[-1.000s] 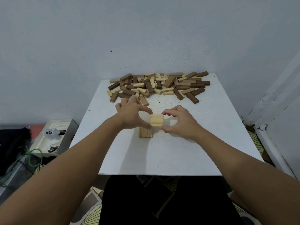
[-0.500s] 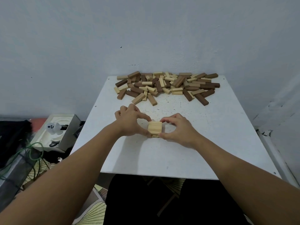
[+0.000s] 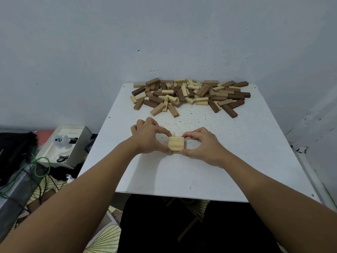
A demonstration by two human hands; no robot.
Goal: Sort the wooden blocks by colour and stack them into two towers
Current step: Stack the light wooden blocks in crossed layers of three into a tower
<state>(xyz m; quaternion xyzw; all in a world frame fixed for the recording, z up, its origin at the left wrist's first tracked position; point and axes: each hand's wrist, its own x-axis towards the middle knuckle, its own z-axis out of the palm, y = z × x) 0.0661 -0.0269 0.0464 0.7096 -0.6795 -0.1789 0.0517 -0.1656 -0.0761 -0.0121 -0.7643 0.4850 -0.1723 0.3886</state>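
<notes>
A small stack of light wooden blocks (image 3: 175, 144) stands in the middle of the white table (image 3: 246, 161). My left hand (image 3: 148, 136) pinches its left side with thumb and curled fingers. My right hand (image 3: 201, 145) pinches its right side the same way. The top layer lies square over a lower layer, whose front edge just shows. A loose pile of dark and light wooden blocks (image 3: 191, 94) lies along the far edge of the table by the wall.
The table stands against a pale wall (image 3: 164, 33), with another wall close on the right. To the left, on the floor, are a white box with a small ghost figure (image 3: 62, 141), a green cable (image 3: 39, 167) and dark bags.
The top layer of light blocks, offset from the lower blocks a second ago, now sits square on them. Both hands have closed in on the stack's sides. The camera has tilted slightly.
</notes>
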